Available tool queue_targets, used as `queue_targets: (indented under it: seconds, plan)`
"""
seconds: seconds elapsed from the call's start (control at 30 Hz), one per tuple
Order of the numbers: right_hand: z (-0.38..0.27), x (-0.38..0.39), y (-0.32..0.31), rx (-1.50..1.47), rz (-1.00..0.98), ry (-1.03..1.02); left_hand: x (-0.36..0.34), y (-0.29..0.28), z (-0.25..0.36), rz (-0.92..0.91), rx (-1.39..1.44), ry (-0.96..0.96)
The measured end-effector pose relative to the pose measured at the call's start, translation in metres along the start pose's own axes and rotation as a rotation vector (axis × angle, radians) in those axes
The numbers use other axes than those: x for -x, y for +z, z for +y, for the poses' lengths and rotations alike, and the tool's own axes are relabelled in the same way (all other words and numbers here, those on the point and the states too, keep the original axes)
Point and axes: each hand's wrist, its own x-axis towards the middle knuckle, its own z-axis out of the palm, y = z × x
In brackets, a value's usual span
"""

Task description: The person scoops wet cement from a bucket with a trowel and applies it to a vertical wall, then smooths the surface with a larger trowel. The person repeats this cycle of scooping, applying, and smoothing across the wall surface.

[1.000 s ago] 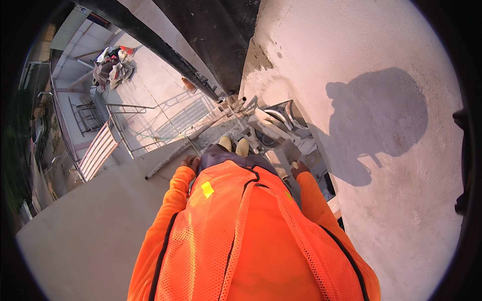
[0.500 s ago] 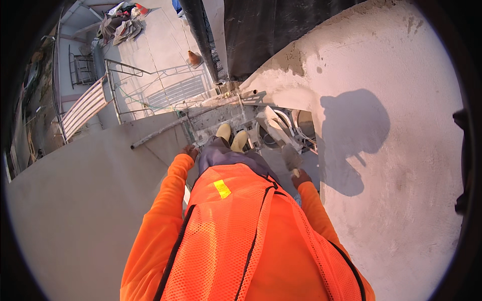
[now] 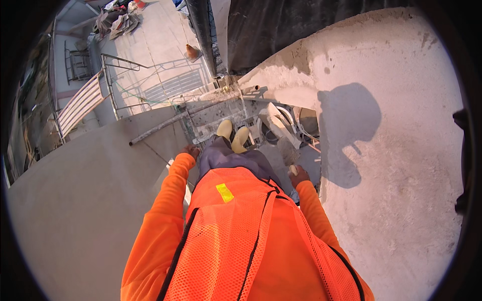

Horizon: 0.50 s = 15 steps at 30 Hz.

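The person's right hand [image 3: 299, 175] has its grip closed round the handle of a trowel [image 3: 287, 152], its blade pointing far, probably to keep the metal clear of the legs. The trowel is right of the boots [image 3: 224, 129], near the pale wall [image 3: 401, 150]. The left hand [image 3: 191, 151] is beside the trousers [image 3: 226, 154]; whether its grip holds anything cannot be told.

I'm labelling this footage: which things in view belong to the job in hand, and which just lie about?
In use, it seems:
trowel-like tool, gripped by the right hand
left hand, grip unclear

Apparently lying about:
orange cone
heap of cloth-like pieces
striped panel
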Motion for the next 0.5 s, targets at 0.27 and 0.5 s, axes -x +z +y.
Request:
queue_targets:
  seconds: [0.27,0.5]
  plan:
    - [0.027,0.026,0.041,-0.041,-0.014,0.124,-0.023,-0.007,-0.011,-0.049,-0.024,-0.004]
    - [0.041,0.028,0.062,-0.092,-0.07,0.279,-0.021,-0.017,-0.024,-0.086,0.081,0.05]
